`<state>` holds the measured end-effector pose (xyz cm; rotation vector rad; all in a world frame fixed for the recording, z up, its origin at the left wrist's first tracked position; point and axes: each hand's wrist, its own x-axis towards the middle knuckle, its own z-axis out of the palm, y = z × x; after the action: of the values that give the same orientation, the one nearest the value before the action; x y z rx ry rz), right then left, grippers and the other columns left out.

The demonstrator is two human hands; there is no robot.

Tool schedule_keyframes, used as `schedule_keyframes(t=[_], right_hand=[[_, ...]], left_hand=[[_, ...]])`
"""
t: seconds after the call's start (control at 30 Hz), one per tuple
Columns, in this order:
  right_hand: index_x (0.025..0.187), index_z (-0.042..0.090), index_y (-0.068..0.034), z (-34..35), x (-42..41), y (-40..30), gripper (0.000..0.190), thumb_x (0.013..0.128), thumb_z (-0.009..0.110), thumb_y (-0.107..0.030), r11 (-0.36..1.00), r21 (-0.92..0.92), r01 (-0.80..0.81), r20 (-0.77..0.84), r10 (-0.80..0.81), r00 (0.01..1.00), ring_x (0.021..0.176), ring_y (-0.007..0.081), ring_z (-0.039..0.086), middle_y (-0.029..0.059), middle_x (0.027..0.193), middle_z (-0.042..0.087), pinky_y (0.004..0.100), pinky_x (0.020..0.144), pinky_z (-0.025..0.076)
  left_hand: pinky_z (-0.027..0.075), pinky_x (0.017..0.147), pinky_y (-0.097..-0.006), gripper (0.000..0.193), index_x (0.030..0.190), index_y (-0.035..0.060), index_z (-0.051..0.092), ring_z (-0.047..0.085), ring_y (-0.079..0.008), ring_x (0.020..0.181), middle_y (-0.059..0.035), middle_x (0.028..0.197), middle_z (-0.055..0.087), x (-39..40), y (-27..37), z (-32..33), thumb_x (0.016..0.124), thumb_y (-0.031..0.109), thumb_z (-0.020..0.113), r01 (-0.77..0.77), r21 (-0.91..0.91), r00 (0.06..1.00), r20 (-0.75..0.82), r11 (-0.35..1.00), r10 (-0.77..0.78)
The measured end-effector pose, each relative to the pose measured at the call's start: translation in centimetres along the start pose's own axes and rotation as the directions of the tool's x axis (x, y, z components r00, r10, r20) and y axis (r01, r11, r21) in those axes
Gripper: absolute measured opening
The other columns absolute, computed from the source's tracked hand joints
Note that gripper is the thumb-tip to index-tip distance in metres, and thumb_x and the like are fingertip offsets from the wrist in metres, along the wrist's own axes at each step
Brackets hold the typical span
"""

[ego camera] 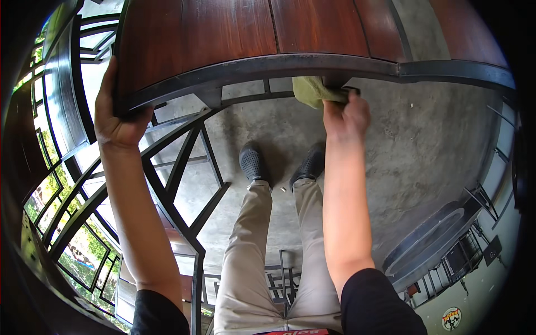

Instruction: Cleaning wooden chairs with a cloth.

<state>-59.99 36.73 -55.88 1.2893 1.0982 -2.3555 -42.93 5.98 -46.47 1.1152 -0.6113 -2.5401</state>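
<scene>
Across the top lies a dark red-brown wooden table top [226, 33] set in a black metal frame [268, 65]. My left hand [121, 121] grips its near left corner, thumb and fingers on either side of the edge. Just below the front rail, my right hand [347, 111] holds a yellow-green cloth [310, 91] against a dark metal part under the top. The cloth hides some of the right fingers.
Black metal frames with slanted bars [188, 163] stand by my left arm. A second wooden panel [469, 33] lies at the upper right. My shoes [253, 161] rest on the concrete floor [402, 146]. A dark oval object [431, 238] and a metal rack [460, 259] are at the lower right.
</scene>
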Motion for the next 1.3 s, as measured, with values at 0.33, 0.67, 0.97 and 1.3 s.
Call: schedule_keyframes(t=[0.33, 0.67, 0.97, 1.3], right_hand=[[0.14, 0.035, 0.007, 6.8, -10.7, 1.3, 0.047, 0.105, 0.042, -0.024, 0.695, -0.161, 0.701, 0.207, -0.671, 0.712, 0.128, 0.0242, 0.046, 0.019, 0.142, 0.044, 0.0363, 0.11, 0.033], [0.148, 0.029, 0.007, 2.2, -16.0, 17.1, 0.064, 0.086, 0.044, 0.008, 0.054, 0.026, 0.998, 0.992, -0.125, -0.019, 0.145, 0.0509, 0.009, 0.033, 0.156, 0.015, 0.0524, 0.119, 0.007], [0.154, 0.005, 0.003, 3.3, -8.9, 4.2, 0.059, 0.106, 0.032, -0.018, 0.111, -0.404, 0.908, 0.627, -0.689, 0.363, 0.149, 0.0339, -0.01, 0.026, 0.159, -0.011, 0.0462, 0.12, -0.003], [0.151, 0.025, 0.005, 0.2, -14.7, 14.5, 0.065, 0.089, 0.046, 0.002, 0.068, -0.169, 0.983, 0.926, -0.331, 0.182, 0.145, 0.0526, -0.01, 0.031, 0.158, 0.01, 0.0581, 0.115, -0.005]], left_hand=[[0.061, 0.079, -0.0446, 0.027, 0.111, 0.0052, 0.067, 0.07, -0.03, 0.095, -0.012, 0.105, 0.072, 0.6, -0.3, -0.1, 0.091, 0.024, 0.067, 0.016, -0.065, 0.999, -0.036, 0.998, -0.019], [0.059, 0.085, -0.0457, 0.033, 0.117, 0.0021, 0.064, 0.069, -0.0323, 0.099, -0.0145, 0.11, 0.07, 1.1, -0.7, -0.9, 0.095, 0.027, 0.062, 0.08, -0.106, 0.995, 0.064, 0.991, -0.073], [0.062, 0.077, -0.0418, 0.027, 0.111, 0.0034, 0.066, 0.071, -0.0283, 0.093, -0.0132, 0.105, 0.072, -0.1, -1.5, 0.1, 0.093, 0.024, 0.066, -0.055, -0.091, 0.99, -0.137, 0.994, 0.042], [0.061, 0.079, -0.0425, 0.03, 0.113, 0.0036, 0.065, 0.07, -0.0276, 0.095, -0.0128, 0.108, 0.071, -0.7, -3.6, -2.4, 0.093, 0.025, 0.067, -0.043, -0.115, 0.982, -0.187, 0.992, 0.021]])
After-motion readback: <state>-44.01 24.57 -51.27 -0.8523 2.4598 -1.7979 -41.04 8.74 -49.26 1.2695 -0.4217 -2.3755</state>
